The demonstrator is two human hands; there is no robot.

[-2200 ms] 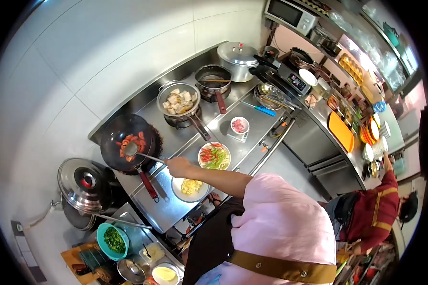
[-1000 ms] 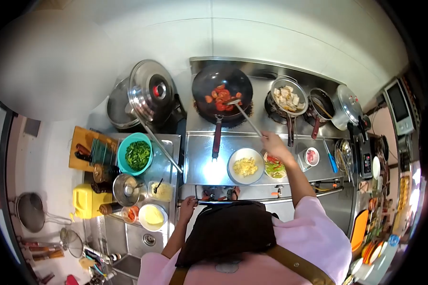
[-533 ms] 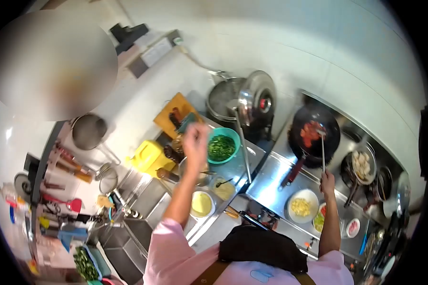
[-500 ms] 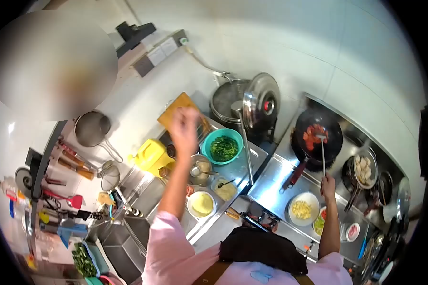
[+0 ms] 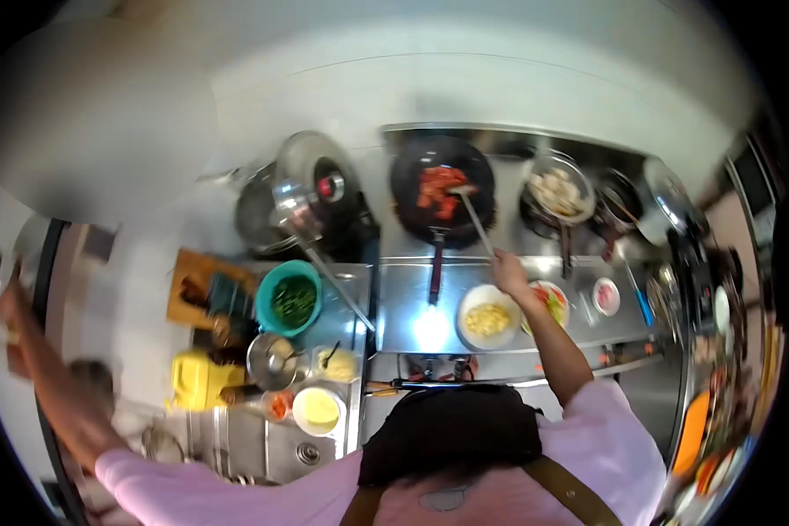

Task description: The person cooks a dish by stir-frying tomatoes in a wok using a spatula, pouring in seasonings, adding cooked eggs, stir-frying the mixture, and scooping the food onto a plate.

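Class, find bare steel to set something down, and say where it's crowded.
Bare: the steel worktop between its left edge and the white egg bowl, though the wok handle juts over part of it. Crowded: the counter to its left, where teal bowl, metal bowl and yellow jug stand close.

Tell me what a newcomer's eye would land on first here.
Probably the red food in the dark wok, top centre, with a long-handled utensil held in it by the right hand. Next might come the turquoise bowl of greens, left of centre, and the left hand, stretched out at the far left edge.
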